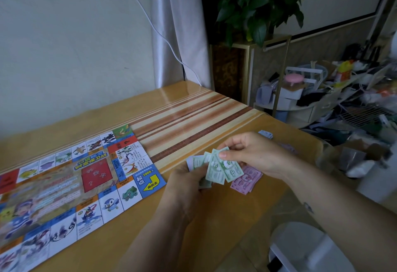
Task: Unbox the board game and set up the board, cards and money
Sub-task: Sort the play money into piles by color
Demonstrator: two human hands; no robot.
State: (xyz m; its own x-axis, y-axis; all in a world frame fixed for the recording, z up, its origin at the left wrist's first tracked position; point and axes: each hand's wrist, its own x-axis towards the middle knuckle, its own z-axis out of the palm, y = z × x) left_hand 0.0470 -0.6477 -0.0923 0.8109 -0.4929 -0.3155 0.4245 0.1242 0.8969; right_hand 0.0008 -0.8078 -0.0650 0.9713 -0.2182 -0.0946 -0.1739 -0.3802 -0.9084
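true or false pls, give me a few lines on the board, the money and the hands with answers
1. The colourful printed paper game board lies unfolded flat on the striped wooden table. True.
2. The left hand and the right hand both hold the green paper play-money notes. True.
3. The pink paper play-money notes lie on the board. False: they lie on the table to the right of the board, under the right hand.
4. The right hand is empty. False: its fingers pinch the green notes.
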